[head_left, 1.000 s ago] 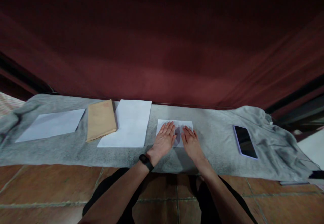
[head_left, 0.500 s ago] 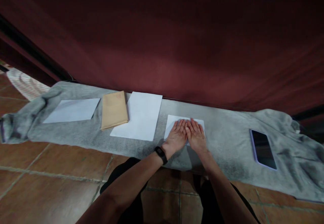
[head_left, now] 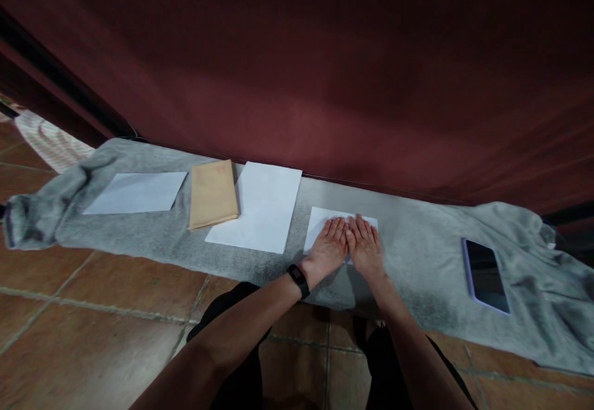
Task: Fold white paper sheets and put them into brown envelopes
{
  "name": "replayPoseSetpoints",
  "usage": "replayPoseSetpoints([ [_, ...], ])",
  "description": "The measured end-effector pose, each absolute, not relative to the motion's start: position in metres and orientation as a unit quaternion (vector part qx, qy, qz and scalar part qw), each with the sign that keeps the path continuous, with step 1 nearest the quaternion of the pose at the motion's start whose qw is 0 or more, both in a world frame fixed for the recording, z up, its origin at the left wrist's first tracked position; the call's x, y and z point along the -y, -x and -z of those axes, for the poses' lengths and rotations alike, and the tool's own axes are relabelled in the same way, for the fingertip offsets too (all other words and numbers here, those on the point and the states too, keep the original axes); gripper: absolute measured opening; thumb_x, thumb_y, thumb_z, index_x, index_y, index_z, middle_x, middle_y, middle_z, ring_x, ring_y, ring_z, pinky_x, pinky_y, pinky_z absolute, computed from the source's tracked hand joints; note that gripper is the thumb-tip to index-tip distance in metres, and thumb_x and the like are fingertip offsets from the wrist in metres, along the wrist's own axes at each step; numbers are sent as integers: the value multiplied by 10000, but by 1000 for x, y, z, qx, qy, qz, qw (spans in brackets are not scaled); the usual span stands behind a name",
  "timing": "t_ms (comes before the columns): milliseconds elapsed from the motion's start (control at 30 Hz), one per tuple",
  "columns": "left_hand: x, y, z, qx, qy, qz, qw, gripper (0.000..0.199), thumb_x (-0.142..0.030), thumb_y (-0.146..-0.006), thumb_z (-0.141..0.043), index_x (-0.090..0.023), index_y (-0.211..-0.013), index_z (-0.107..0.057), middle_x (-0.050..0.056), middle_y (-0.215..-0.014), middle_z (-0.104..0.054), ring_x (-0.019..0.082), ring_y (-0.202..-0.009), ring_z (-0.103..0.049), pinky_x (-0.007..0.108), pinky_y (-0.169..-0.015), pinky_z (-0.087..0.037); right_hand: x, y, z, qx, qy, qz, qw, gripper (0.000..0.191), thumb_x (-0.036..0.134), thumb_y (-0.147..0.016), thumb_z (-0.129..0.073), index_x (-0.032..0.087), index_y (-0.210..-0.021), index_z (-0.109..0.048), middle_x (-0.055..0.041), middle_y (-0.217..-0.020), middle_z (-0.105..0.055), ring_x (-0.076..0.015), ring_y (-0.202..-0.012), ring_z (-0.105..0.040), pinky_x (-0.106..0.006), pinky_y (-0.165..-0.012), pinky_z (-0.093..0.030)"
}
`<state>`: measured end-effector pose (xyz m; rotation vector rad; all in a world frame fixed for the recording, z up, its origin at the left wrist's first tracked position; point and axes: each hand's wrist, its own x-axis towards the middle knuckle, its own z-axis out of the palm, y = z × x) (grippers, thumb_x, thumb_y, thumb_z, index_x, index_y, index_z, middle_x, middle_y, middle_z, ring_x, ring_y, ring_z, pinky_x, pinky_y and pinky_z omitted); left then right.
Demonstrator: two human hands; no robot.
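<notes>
A small white piece of paper (head_left: pixel 317 219), perhaps a folded sheet, lies on the grey cloth (head_left: pixel 417 237) in front of me. My left hand (head_left: pixel 330 246) rests flat on it, palm down with fingers stretched out. Beside it, touching at the thumbs, my right hand (head_left: pixel 365 246) also presses flat on the paper, fingers straight. Both hands cover most of the paper's middle and near edge. To their left, a larger white sheet (head_left: pixel 266 206) lies flat, with a brown envelope-like packet (head_left: pixel 213 193) overlapping its left side.
Another white sheet (head_left: pixel 137 192) lies at the far left of the cloth. A phone (head_left: pixel 486 275) in a purple case lies to the right. Behind the cloth rises a dark red surface (head_left: pixel 297 113). Brown floor tiles (head_left: pixel 106 336) show in front, and a striped cloth (head_left: pixel 51 141) hangs at left.
The view has shifted slightly. Both hands stay flat on the small paper, in almost the same place; nothing else has visibly moved.
</notes>
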<state>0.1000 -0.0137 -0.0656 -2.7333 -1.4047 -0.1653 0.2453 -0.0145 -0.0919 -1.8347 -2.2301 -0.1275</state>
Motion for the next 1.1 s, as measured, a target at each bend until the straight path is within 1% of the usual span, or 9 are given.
replayPoseSetpoints([
  [233, 12, -99, 67, 471, 880, 63, -7, 556, -302, -1054, -270, -21, -1517, -396, 186, -1610, -365, 265, -1519, -301, 476, -1268, -174, 17, -255, 95, 754, 641, 76, 118, 553, 367, -1079, -250, 120, -1549, -404, -156, -1616, -365, -304, -1459, -386, -489, -1200, -252],
  [300, 12, -96, 67, 480, 874, 70, -22, 565, -335, -1057, -276, -50, -1536, -370, 175, -1630, -330, 269, -1533, -267, 533, -1262, -160, 17, -258, 96, 750, 645, 80, 122, 548, 366, -1076, -272, 120, -1547, -406, -160, -1608, -379, -310, -1455, -391, -495, -1194, -261],
  [400, 13, -88, 68, 503, 859, 82, -42, 618, -431, -1055, -294, -89, -1569, -312, 163, -1653, -277, 283, -1554, -198, 618, -1245, -123, 18, -264, 98, 748, 645, 85, 134, 546, 377, -1073, -301, 127, -1548, -405, -166, -1598, -396, -310, -1450, -398, -495, -1184, -279],
  [533, 10, -76, 71, 537, 838, 82, -47, 678, -502, -1049, -286, -86, -1584, -275, 159, -1667, -229, 276, -1563, -164, 584, -1256, -102, 21, -272, 98, 735, 658, 87, 138, 573, 414, -1071, -309, 101, -1541, -408, -184, -1581, -418, -319, -1445, -402, -497, -1177, -288],
  [733, 3, -66, 69, 586, 807, 66, -32, 692, -488, -1045, -292, -39, -1572, -296, 181, -1654, -251, 281, -1555, -191, 485, -1266, -140, 25, -281, 95, 717, 680, 73, 133, 580, 395, -1070, -291, 82, -1549, -385, -169, -1579, -425, -316, -1447, -396, -488, -1188, -271],
  [833, 2, -63, 68, 602, 795, 73, -27, 690, -465, -1042, -301, -9, -1560, -312, 207, -1639, -280, 298, -1545, -226, 468, -1260, -172, 27, -284, 96, 707, 691, 69, 134, 585, 391, -1068, -285, 64, -1542, -390, -169, -1584, -417, -328, -1439, -406, -502, -1189, -269],
  [933, 3, -59, 68, 621, 778, 89, -25, 663, -420, -1033, -332, 2, -1545, -338, 225, -1623, -311, 316, -1531, -262, 475, -1247, -206, 28, -285, 97, 697, 699, 70, 142, 592, 389, -1065, -286, 45, -1534, -394, -190, -1572, -426, -341, -1427, -423, -530, -1182, -277],
  [1000, 2, -56, 67, 631, 768, 105, -34, 636, -368, -1018, -372, 5, -1532, -359, 233, -1615, -328, 328, -1515, -301, 475, -1230, -252, 28, -284, 96, 693, 702, 70, 147, 588, 384, -1063, -296, 39, -1526, -407, -205, -1557, -443, -346, -1419, -434, -540, -1180, -281],
  [1100, -3, -52, 64, 642, 752, 139, -59, 598, -288, -980, -432, -4, -1505, -402, 246, -1597, -362, 348, -1453, -410, 476, -1175, -350, 28, -282, 91, 687, 707, 71, 151, 584, 363, -1056, -323, 11, -1512, -419, -235, -1551, -436, -362, -1425, -425, -557, -1184, -274],
])
